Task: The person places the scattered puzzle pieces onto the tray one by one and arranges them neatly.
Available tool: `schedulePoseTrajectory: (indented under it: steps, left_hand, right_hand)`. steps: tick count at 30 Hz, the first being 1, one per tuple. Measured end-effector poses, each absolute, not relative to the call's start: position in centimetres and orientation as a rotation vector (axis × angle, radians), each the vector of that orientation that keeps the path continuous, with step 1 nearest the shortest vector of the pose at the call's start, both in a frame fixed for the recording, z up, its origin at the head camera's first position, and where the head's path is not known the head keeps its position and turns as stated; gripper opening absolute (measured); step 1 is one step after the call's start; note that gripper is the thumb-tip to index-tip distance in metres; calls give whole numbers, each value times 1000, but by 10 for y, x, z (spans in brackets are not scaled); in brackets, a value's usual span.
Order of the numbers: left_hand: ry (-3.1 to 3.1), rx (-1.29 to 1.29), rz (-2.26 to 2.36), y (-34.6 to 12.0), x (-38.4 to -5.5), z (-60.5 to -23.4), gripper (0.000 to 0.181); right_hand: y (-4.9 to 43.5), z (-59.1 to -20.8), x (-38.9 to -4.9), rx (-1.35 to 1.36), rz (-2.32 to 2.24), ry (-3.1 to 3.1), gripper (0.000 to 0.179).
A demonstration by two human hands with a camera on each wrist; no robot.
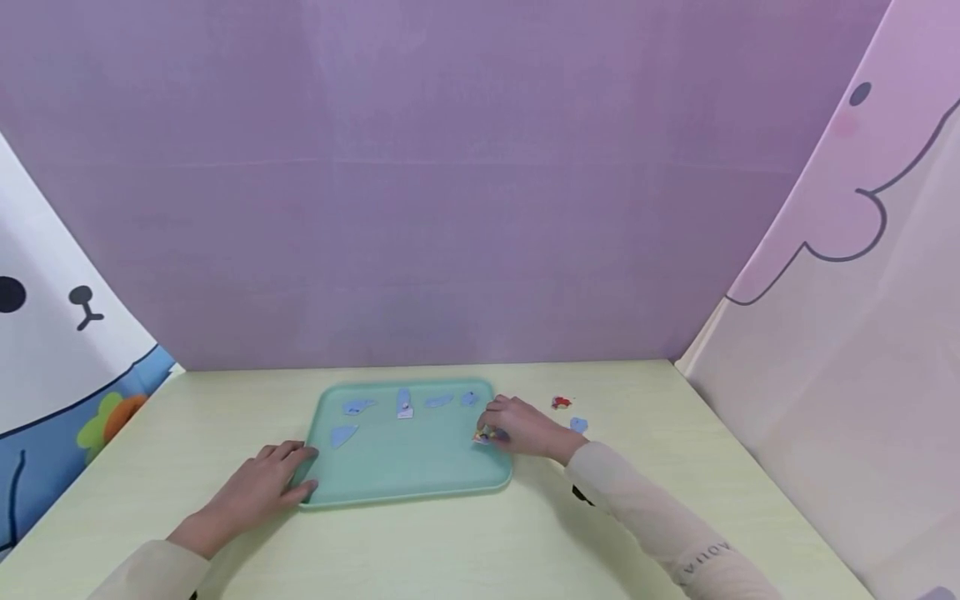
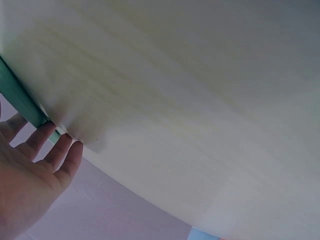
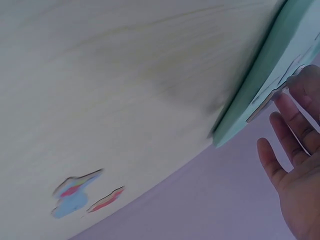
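Observation:
A shallow mint-green tray [image 1: 390, 471] lies on the table with several pale blue flat cut-outs on it, one of them a triangular piece [image 1: 343, 436] at its left. My right hand [image 1: 521, 427] is over the tray's right side and pinches a small multicoloured flat cut-out [image 1: 486, 434] between thumb and fingers. From the right wrist, the held cut-out [image 3: 267, 103] shows edge-on, close to the tray wall. My left hand [image 1: 262, 483] rests at the tray's left edge, fingers extended along the rim; in the left wrist view its fingertips touch the green side.
Right of the tray, a red cut-out [image 1: 561, 402] and a blue cut-out [image 1: 578, 425] lie on the pale table [image 1: 420, 550]. A purple backdrop [image 1: 427, 208] rises behind the table, with printed cloth panels at both sides.

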State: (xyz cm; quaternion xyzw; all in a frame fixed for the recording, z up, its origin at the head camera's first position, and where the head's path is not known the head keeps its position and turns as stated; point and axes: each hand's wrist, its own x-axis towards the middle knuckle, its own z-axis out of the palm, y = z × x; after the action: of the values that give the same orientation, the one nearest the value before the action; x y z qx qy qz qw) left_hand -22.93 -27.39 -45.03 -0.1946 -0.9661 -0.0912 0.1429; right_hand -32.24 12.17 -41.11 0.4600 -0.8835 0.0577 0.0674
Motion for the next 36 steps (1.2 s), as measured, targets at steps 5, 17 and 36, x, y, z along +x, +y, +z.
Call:
schedulePoseTrajectory:
  steps: [5, 17, 36]
  left_hand:
    - [-2787, -563, -254, -274, -229, -450, 43]
    - [-2792, -562, -251, -273, -230, -450, 42]
    - [-2791, -549, -254, -273, -231, -451, 42]
  right_hand:
    - [103, -413, -322, 1445, 98, -2615, 16]
    - [68, -412, -320, 1483, -2, -2603, 18]
    - [21, -409, -326, 1530, -101, -2610, 19]
